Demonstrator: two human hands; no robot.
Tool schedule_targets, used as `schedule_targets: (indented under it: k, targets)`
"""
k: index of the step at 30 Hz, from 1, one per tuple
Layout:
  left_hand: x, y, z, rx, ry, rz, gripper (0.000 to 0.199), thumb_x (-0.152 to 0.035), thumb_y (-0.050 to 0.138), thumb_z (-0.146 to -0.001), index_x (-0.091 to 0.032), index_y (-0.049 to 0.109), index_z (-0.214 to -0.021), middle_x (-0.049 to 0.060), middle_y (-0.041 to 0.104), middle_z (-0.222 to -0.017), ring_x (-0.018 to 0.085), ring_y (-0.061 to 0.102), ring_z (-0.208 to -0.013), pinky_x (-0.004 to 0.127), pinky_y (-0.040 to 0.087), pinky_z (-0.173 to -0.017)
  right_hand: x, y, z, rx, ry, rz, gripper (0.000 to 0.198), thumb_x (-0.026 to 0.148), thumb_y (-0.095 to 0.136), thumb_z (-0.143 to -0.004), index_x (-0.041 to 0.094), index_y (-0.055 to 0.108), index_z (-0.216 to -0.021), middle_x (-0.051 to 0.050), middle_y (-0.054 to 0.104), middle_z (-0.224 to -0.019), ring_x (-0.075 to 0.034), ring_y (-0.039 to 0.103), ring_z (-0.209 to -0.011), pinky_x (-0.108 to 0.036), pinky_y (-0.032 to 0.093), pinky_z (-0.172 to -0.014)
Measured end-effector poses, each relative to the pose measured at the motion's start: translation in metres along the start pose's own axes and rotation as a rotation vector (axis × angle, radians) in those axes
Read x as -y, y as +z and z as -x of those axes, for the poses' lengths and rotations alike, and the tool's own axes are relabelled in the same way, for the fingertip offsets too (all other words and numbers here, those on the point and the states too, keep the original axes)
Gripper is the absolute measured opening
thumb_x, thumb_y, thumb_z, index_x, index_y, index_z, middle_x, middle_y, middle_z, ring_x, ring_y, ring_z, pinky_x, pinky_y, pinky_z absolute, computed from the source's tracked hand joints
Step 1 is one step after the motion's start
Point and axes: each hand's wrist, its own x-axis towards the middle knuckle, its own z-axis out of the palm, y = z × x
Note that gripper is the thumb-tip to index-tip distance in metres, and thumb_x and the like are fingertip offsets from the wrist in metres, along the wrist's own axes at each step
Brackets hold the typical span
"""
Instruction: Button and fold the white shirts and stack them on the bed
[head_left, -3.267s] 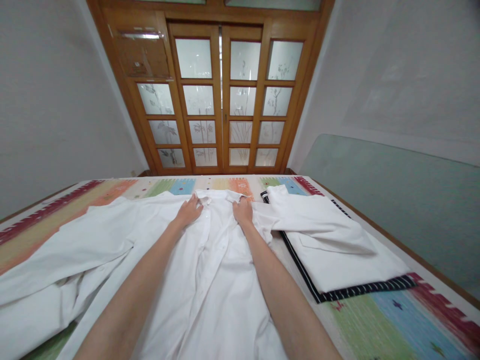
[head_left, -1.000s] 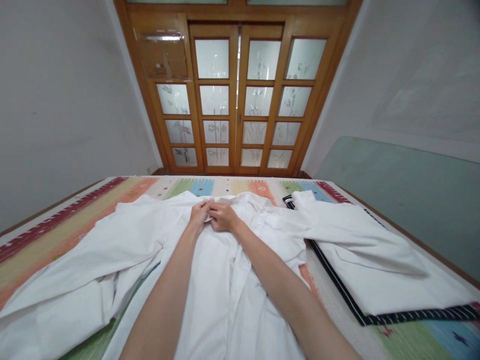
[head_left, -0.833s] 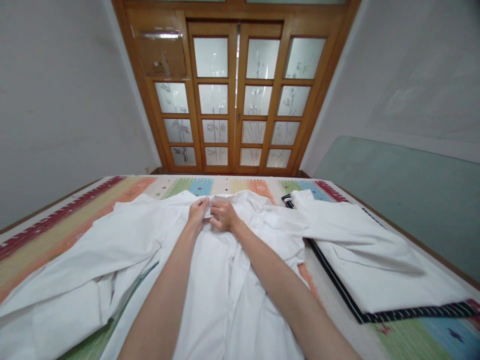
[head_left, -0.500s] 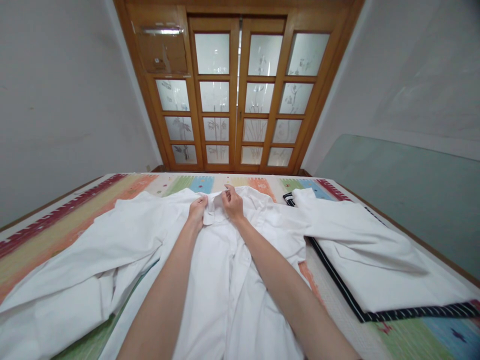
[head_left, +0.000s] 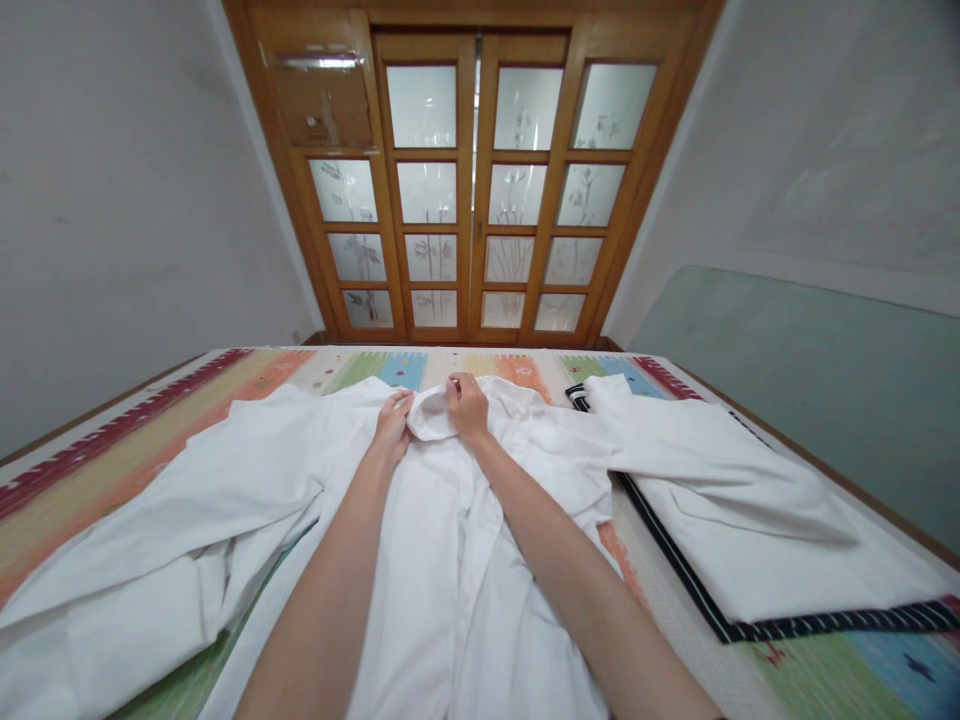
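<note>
Left hand (head_left: 393, 418) and right hand (head_left: 466, 406) each pinch the collar (head_left: 433, 428), which curves between them; the white shirt (head_left: 420, 560) lies spread beneath. Light, even tension should straighten the collar without dragging the white shirt askew.

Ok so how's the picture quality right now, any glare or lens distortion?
Head view: a white streak of glare runs along the top of the brown panel; head view: the wooden doors flare wider toward the top, likely from a tilted wide lens; head view: light on the white shirt is fairly even, with only soft grey shadows in its folds.
</note>
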Motion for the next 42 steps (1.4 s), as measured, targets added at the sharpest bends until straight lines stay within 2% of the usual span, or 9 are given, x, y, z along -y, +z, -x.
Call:
schedule_targets:
  k: [5, 9, 13, 19, 25, 29, 34, 39, 42]
  targets:
    - [-0.003, -0.001, 0.001, 0.049, 0.012, 0.062, 0.019, -0.013, 0.070, -0.067, -0.017, 0.062, -0.084, -0.002, 0.065, -0.066, 0.011, 0.061, -0.057, 0.022, 0.050, -0.058, 0.003, -0.004, 0.002, 0.035, -0.196, 0.093, 0.018, 0.014, 0.055, -0.078, 0.018, 0.063, -0.093, -0.011, 0.059, -0.104, -0.025, 0.050, -0.101, -0.034, 0.039, -0.090]
    - [-0.002, -0.003, 0.000, 0.052, 0.044, 0.090, 0.016, -0.013, 0.070, -0.066, -0.016, 0.063, -0.081, -0.001, 0.066, -0.066, 0.011, 0.060, -0.058, 0.023, 0.050, -0.060, 0.001, -0.003, 0.001, 0.116, -0.275, 0.126, 0.021, 0.014, 0.056, -0.083, 0.017, 0.064, -0.102, -0.010, 0.063, -0.111, -0.023, 0.051, -0.107, -0.035, 0.034, -0.095]
    - [-0.001, -0.004, -0.002, -0.015, 0.068, 0.088, 0.014, -0.014, 0.071, -0.067, -0.016, 0.065, -0.080, -0.001, 0.065, -0.066, 0.010, 0.059, -0.058, 0.023, 0.049, -0.062, -0.004, 0.001, -0.001, 0.202, -0.216, 0.169, 0.017, 0.013, 0.052, -0.091, 0.020, 0.066, -0.096, -0.005, 0.070, -0.100, -0.021, 0.055, -0.101, -0.036, 0.028, -0.096]
    - [0.001, -0.005, -0.005, -0.112, 0.108, -0.009, 0.019, -0.023, 0.072, -0.065, -0.016, 0.068, -0.082, 0.001, 0.066, -0.071, 0.012, 0.059, -0.061, 0.025, 0.048, -0.062, -0.003, -0.002, -0.002, 0.172, -0.145, 0.244, 0.010, 0.020, 0.055, -0.093, 0.020, 0.064, -0.090, -0.006, 0.070, -0.097, -0.022, 0.054, -0.099, -0.036, 0.027, -0.088]
    - [-0.001, -0.001, -0.002, -0.117, 0.323, -0.350, 0.022, -0.036, 0.067, -0.067, -0.017, 0.070, -0.078, 0.003, 0.069, -0.079, 0.017, 0.061, -0.075, 0.028, 0.047, -0.070, -0.005, -0.003, -0.003, 0.071, -0.123, 0.267, 0.009, 0.027, 0.059, -0.091, 0.020, 0.063, -0.089, -0.007, 0.065, -0.096, -0.023, 0.050, -0.096, -0.035, 0.026, -0.086]
    - [-0.002, -0.001, 0.005, -0.041, 0.559, -0.781, 0.025, -0.035, 0.070, -0.068, -0.018, 0.075, -0.085, 0.003, 0.066, -0.080, 0.019, 0.060, -0.081, 0.031, 0.047, -0.081, -0.005, -0.004, -0.003, 0.049, -0.119, 0.259, 0.010, 0.027, 0.060, -0.091, 0.020, 0.066, -0.086, -0.006, 0.062, -0.096, -0.022, 0.050, -0.096, -0.035, 0.026, -0.086]
    - [-0.001, -0.001, 0.011, -0.107, 0.752, -1.224, 0.024, -0.026, 0.065, -0.077, -0.022, 0.075, -0.099, 0.004, 0.054, -0.084, 0.019, 0.056, -0.080, 0.033, 0.047, -0.081, -0.005, -0.005, -0.003, 0.044, -0.131, 0.228, 0.016, 0.027, 0.060, -0.092, 0.022, 0.071, -0.082, -0.004, 0.063, -0.095, -0.020, 0.050, -0.094, -0.036, 0.025, -0.087]
    - [0.001, -0.003, 0.012, -0.177, 0.870, -1.303, 0.019, -0.025, 0.060, -0.083, -0.022, 0.075, -0.095, 0.010, 0.054, -0.103, 0.024, 0.052, -0.093, 0.039, 0.044, -0.089, -0.006, -0.004, -0.002, 0.056, -0.141, 0.240, 0.017, 0.026, 0.059, -0.092, 0.023, 0.072, -0.084, -0.005, 0.064, -0.096, -0.021, 0.049, -0.096, -0.036, 0.026, -0.087]
    - [0.004, -0.007, 0.009, -0.176, 0.852, -1.204, 0.017, -0.028, 0.060, -0.083, -0.022, 0.073, -0.091, 0.010, 0.055, -0.100, 0.025, 0.051, -0.091, 0.041, 0.042, -0.090, -0.008, -0.004, -0.003, 0.099, -0.161, 0.248, 0.013, 0.025, 0.059, -0.092, 0.023, 0.071, -0.089, -0.005, 0.065, -0.094, -0.022, 0.049, -0.097, -0.037, 0.027, -0.087]
